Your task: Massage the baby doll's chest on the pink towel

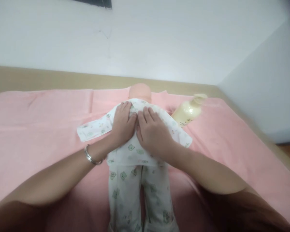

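A baby doll [140,91] lies stretched out on a pink sheet, its bald head at the far end and its legs toward me. It wears a white printed top [131,149] and matching trousers [125,190], with the sleeves spread to both sides. My left hand [123,122] rests flat on the left of the top's upper part, fingers extended. On the right side my right hand [153,130] lies flat on the cloth too, its fingers stretched out. The two thumbs nearly meet at the middle. A silver bracelet [90,155] circles my left wrist.
A pale yellow pump bottle [188,111] lies tilted on the pink sheet [41,129], right of the doll's shoulder. Beyond the sheet runs a tan surface edge [62,79] along a white wall [159,38]. Another wall section stands at the right.
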Demonstrator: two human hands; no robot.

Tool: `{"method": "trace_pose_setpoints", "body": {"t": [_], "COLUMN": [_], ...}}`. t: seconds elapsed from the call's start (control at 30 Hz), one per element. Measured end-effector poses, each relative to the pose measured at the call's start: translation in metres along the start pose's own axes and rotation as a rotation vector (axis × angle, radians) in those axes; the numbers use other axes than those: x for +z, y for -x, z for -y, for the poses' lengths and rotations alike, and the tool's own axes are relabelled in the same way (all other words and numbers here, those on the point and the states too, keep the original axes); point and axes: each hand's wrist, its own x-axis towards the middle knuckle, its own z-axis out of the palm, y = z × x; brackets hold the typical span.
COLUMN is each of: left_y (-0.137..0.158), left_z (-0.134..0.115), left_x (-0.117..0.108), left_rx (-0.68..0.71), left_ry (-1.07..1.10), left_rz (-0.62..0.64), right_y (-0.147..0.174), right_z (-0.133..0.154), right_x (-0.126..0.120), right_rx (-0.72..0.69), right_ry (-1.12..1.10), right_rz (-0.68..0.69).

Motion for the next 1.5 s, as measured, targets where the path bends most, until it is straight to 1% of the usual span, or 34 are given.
{"method": "trace_pose_setpoints", "body": {"t": [0.07, 0.1, 0.23, 0.33, 0.4, 0.5, 0.7, 0.8, 0.9, 0.97, 1.07, 1.13, 1.2, 1.27, 1.37, 1.43, 1.5], "left_y": [0.000, 0.002, 0.019, 0.030, 0.032, 0.027, -0.001, -0.011, -0.008, 0.003, 0.021, 0.027, 0.023, 0.012, -0.004, -0.009, -0.008], "left_z": [0.001, 0.000, -0.012, -0.019, -0.020, -0.016, 0.001, 0.006, 0.004, -0.002, -0.016, -0.023, -0.025, -0.020, -0.008, -0.001, 0.002], "left_x": [0.001, 0.001, 0.001, 0.001, 0.001, 0.001, -0.001, -0.001, 0.000, -0.001, -0.003, -0.006, -0.009, -0.011, -0.008, -0.005, -0.003], "left_rx": [0.023, 0.041, 0.129, 0.173, 0.167, 0.129, 0.007, 0.008, 0.022, 0.049, 0.158, 0.192, 0.155, 0.083, 0.006, 0.000, 0.015], "left_ry": [-0.017, -0.033, -0.087, -0.096, -0.081, -0.028, 0.041, 0.021, -0.047, -0.090, -0.102, -0.084, -0.058, -0.042, -0.054, -0.041, -0.008], "left_rz": [-0.011, -0.009, 0.032, 0.047, 0.052, 0.066, 0.027, 0.001, 0.001, 0.021, 0.079, 0.135, 0.186, 0.202, 0.142, 0.103, 0.078], "right_y": [-0.001, -0.005, -0.023, -0.029, -0.029, -0.027, -0.009, 0.001, -0.001, -0.010, -0.024, -0.030, -0.029, -0.023, -0.006, 0.003, 0.006], "right_z": [-0.002, -0.005, -0.026, -0.034, -0.035, -0.032, -0.012, -0.002, -0.004, -0.013, -0.028, -0.035, -0.035, -0.028, -0.009, 0.001, 0.005], "right_x": [0.001, 0.002, 0.011, 0.014, 0.015, 0.014, 0.003, -0.002, -0.001, 0.003, 0.009, 0.012, 0.012, 0.011, 0.006, 0.004, 0.003], "right_rx": [-0.017, -0.002, 0.131, 0.161, 0.152, 0.146, 0.073, 0.004, -0.025, 0.027, 0.147, 0.175, 0.162, 0.135, 0.068, -0.010, -0.069], "right_ry": [-0.030, -0.059, -0.156, -0.172, -0.169, -0.149, -0.043, -0.011, -0.039, -0.076, -0.115, -0.120, -0.105, -0.073, 0.008, 0.043, 0.027], "right_rz": [-0.015, -0.020, -0.013, -0.010, -0.004, 0.004, 0.030, 0.015, -0.011, -0.021, -0.034, -0.035, -0.030, -0.025, -0.044, -0.067, -0.079]}}
